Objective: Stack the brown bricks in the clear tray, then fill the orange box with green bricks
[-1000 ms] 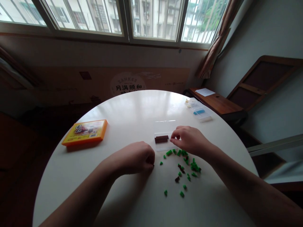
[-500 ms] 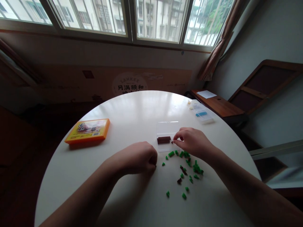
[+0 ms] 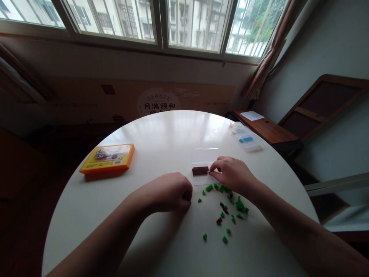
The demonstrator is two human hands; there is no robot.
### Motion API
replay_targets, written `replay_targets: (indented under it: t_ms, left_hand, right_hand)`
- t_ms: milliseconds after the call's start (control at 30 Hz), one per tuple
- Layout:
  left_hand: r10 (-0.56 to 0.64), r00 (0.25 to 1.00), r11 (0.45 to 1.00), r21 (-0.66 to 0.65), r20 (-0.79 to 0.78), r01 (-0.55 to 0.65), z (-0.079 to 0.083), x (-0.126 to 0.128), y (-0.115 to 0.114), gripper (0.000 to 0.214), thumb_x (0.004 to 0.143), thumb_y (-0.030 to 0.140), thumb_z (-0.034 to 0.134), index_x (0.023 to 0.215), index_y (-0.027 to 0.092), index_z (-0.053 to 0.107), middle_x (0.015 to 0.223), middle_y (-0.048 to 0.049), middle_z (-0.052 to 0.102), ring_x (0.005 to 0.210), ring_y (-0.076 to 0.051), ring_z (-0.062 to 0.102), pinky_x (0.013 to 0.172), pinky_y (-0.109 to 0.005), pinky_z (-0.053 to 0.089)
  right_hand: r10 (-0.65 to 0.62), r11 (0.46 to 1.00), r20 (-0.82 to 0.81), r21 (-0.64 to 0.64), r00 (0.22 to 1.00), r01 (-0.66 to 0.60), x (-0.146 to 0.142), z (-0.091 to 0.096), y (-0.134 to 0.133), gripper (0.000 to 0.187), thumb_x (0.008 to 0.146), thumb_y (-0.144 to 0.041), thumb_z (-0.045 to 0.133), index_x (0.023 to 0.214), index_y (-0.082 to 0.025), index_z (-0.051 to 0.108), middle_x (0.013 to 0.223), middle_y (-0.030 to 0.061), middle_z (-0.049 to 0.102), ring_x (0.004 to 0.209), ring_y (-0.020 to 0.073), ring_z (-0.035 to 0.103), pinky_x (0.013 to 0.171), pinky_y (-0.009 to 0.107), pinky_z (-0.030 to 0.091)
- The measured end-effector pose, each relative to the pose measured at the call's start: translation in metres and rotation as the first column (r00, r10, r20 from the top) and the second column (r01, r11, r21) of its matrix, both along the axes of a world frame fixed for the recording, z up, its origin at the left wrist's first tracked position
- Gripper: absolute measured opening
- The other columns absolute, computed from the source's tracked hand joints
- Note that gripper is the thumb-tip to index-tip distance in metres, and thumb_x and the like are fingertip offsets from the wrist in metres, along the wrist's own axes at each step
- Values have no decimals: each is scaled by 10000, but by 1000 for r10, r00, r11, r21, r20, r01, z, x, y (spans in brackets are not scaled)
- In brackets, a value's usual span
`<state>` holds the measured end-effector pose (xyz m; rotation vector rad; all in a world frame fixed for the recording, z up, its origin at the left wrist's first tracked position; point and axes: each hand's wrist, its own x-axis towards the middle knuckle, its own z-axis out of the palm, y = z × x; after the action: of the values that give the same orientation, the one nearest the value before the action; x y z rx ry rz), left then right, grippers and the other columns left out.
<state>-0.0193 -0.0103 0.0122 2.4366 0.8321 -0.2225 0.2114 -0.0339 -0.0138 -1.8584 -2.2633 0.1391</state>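
My right hand (image 3: 232, 169) pinches a small brown building brick (image 3: 209, 172) at the right end of a block of brown bricks (image 3: 200, 170). That block lies in a clear plastic box (image 3: 205, 182), whose lid (image 3: 205, 154) is folded back. Left of the box, my left hand (image 3: 175, 192) is curled closed against the tabletop. A tiny dark bit shows at its fingertips, too small to name. In front of the box lie scattered green bricks (image 3: 240, 205), with a few brown pieces (image 3: 219, 221) among them.
On the left of the round white table (image 3: 161, 134) is an orange-edged case (image 3: 108, 158) with a printed cover. Toward the far right edge stands another clear box (image 3: 252, 146) with blue pieces (image 3: 245, 139) inside. A wooden desk (image 3: 268, 129) adjoins behind it.
My right hand has shifted slightly left, bringing the small brown brick closer to the brown block. My left hand stays curled in place.
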Motion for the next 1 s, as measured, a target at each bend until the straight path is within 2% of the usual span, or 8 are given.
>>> replay_targets:
  t_ms: [667,1000]
  left_hand:
    - [-17,1000,1000,1,19,17,-2,-1,1,166,677,214,571,733,227,727,728,1,702,598,-127,546,577,-253,398]
    - [-22,1000,1000,3,18,22,-2,-2,1,153,688,210,578,736,223,723,725,3,700,593,-125,544,578,-252,405]
  right_hand:
    - [-11,998,27,66,1000,9,-3,-7,1,124,862,-300,619,871,-294,742,854,-19,693,777,152,610,629,262,350]
    - [-18,998,31,58,999,16,-5,-6,1,138,871,-299,611,883,-286,748,861,-13,694,777,152,617,631,267,377]
